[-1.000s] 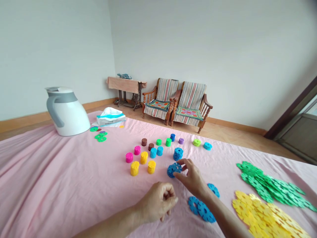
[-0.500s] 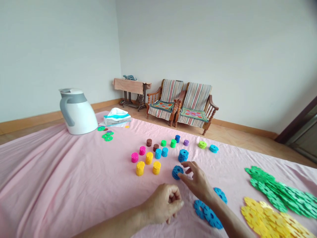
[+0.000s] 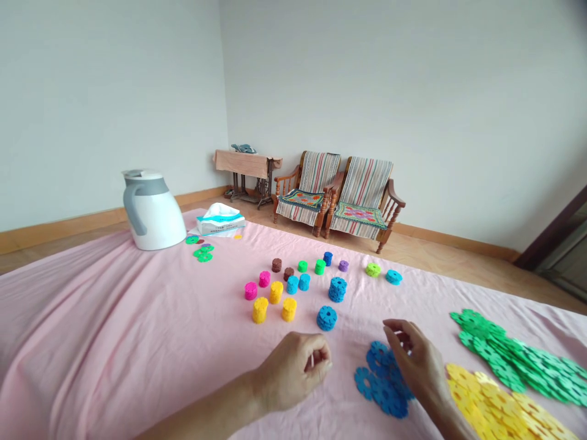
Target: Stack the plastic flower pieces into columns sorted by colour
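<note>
My left hand (image 3: 296, 370) rests on the pink cloth (image 3: 114, 342) curled into a loose fist; nothing shows in it. My right hand (image 3: 415, 360) hovers with bent, parted fingers over a few loose blue snowflake discs (image 3: 380, 379), touching or nearly touching them. A short blue stack (image 3: 327, 318) stands free just beyond my left hand. Behind it are a taller blue stack (image 3: 337, 289), yellow stacks (image 3: 260, 310), pink, cyan, green, brown and purple stacks.
A heap of green discs (image 3: 509, 351) and a heap of yellow discs (image 3: 499, 403) lie at the right. A white kettle (image 3: 151, 211), a tissue pack (image 3: 220, 221) and a few green discs (image 3: 202, 252) sit far left. Two striped armchairs (image 3: 339, 198) stand beyond.
My right hand let go of the short blue stack and drew back to the right, over the loose blue discs. The left hand stayed put. The view shifted slightly.
</note>
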